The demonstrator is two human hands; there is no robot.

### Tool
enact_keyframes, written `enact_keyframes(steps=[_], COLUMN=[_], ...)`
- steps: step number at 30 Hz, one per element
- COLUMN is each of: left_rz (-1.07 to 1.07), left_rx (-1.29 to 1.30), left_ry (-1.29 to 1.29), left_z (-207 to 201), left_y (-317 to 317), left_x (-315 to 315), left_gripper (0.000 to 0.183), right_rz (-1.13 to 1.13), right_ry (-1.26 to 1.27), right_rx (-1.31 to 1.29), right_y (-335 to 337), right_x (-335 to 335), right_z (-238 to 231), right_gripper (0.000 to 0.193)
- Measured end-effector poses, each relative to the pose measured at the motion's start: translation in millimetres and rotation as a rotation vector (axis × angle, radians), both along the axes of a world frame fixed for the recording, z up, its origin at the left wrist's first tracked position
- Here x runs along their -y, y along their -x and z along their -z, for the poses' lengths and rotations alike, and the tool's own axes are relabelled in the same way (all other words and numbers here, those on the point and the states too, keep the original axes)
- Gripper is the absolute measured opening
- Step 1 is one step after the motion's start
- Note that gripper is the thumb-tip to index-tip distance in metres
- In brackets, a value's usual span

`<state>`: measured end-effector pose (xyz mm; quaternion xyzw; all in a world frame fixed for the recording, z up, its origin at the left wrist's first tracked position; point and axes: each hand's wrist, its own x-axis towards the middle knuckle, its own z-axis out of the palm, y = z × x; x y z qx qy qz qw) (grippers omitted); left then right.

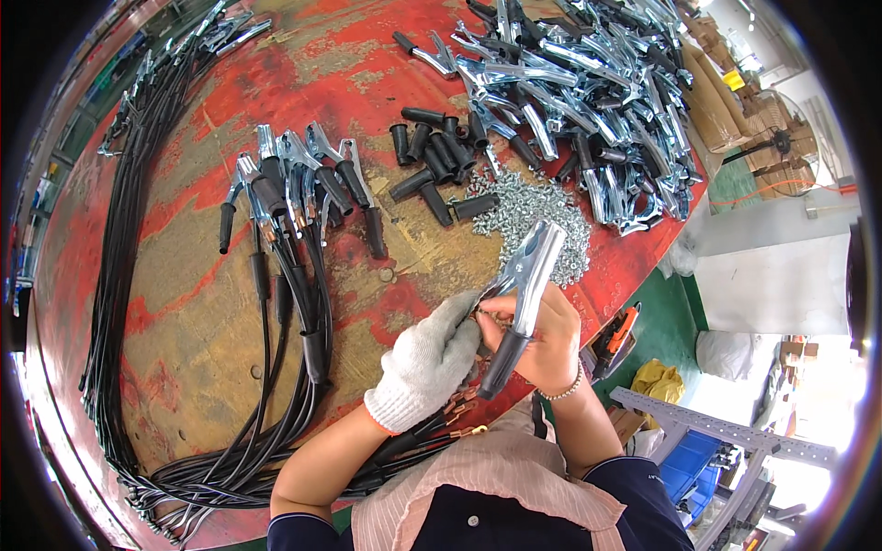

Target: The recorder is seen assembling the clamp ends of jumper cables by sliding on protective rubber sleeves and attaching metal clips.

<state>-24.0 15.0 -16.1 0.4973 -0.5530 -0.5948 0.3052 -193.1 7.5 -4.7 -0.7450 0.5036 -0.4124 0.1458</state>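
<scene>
Can't really see what the gloved left hand (427, 358) pinches, the bare right hand (542, 340) and metal clamp (525, 285) cover it. The nuts pile (533, 216) is too tiny to make out singly. Tabletop (184, 312) and black cables (119, 275) run off the left edge.

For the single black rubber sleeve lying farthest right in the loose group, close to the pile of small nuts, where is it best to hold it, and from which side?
Grip the black rubber sleeve around its middle from above, fingers on its two long sides. It lies flat on the red table, slightly apart from the other sleeves; its right end nearly touches the nuts, so an end-on approach from there would probably scatter them.
</scene>
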Motion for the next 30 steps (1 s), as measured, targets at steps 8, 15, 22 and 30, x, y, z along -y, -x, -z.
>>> enact_keyframes(steps=[8,15,22,30], left_rz=[-0.025,-0.015,-0.009,-0.011], left_rx=[0.023,0.007,0.005,0.002], left_ry=[0.085,0.058,0.079,0.056], left_z=[7,0,3,0], left_y=[2,2,1,0], left_x=[-1,-1,-1,-2], left_gripper=[0.034,0.034,0.034,0.034], right_rz=[0.024,0.036,0.024,0.024], right_ry=[0.006,0.005,0.018,0.024], right_rx=[-0.016,0.015,0.033,0.061], right_y=[0,0,0,0], right_x=[-1,-2,-1,-1], right_z=[-1,1,4,6], right_gripper=[0.021,0.021,0.022,0.023])
